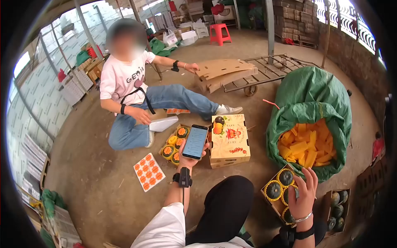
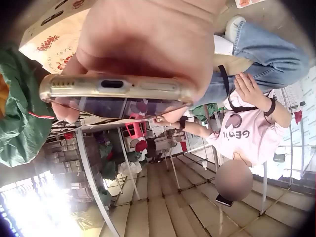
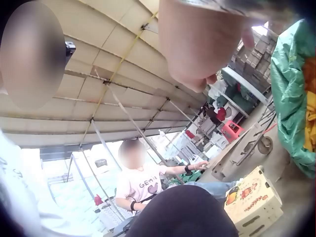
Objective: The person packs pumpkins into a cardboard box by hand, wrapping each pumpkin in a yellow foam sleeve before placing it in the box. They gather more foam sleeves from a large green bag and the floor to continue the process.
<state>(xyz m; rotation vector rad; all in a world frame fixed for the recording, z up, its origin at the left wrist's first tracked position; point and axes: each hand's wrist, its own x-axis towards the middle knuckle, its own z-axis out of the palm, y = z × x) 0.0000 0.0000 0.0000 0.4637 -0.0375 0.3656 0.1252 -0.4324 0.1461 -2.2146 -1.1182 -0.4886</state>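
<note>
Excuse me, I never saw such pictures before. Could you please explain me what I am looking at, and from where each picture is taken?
There is no robot here: a person wears three cameras and uses two bare hands. The head picture looks forward and down. The other two come from the wrists, so they look tilted, and a hand fills part of each.

The left hand holds a phone with its screen lit. The right hand is open, in front of round dark green fruits in a box; I cannot tell if it touches them.

On the ground are a printed carton, a sheet of orange stickers and a green sack of yellow pieces. Another person sits opposite.
</note>
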